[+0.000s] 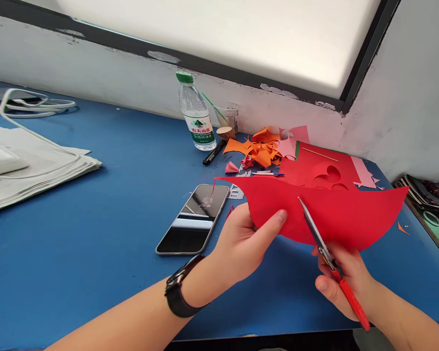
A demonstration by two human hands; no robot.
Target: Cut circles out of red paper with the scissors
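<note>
A curved sheet of red paper point(336, 209) is held up over the front of the table, its two ends tapering to points. My left hand point(250, 239) pinches it near its left part, thumb on the face toward me and fingers behind. Red-handled scissors point(320, 241) are in my right hand point(347, 278), blades pointing up and left across the front of the paper. Part of my right hand's fingers is hidden behind the scissors and the paper's lower edge. My left wrist wears a black watch.
A phone point(192, 219) lies left of my left hand. Behind it stand a water bottle point(197, 114) and a cup point(229, 118), with a black marker point(214, 152) beside. Orange paper scraps point(265, 151) and red cut sheets point(316, 163) lie behind the paper. Newspapers point(58, 158) and a white cable point(40, 105) are at left.
</note>
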